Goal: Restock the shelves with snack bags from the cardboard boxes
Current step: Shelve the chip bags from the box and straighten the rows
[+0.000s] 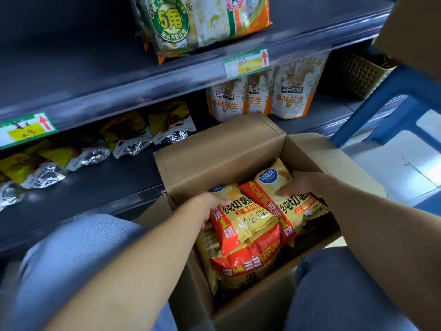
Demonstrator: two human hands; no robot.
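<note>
An open cardboard box [222,161] stands on the floor between my knees, filled with yellow-and-red chip bags. My left hand [212,206] grips the left edge of one chip bag [248,216] at the top of the pile. My right hand [301,185] holds a second chip bag [276,185] beside it, fingers over its upper right side. More bags [245,263] of the same kind lie underneath. The lower shelf [102,187] in front of the box is dark and mostly bare near the box.
Yellow foil pouches [124,132] lie on the lower shelf at left. Orange-and-white peanut bags [291,91] stand behind the box. The upper shelf holds a green-labelled snack pack [181,27]. A blue stool [391,115] and a brown basket [362,75] are at right.
</note>
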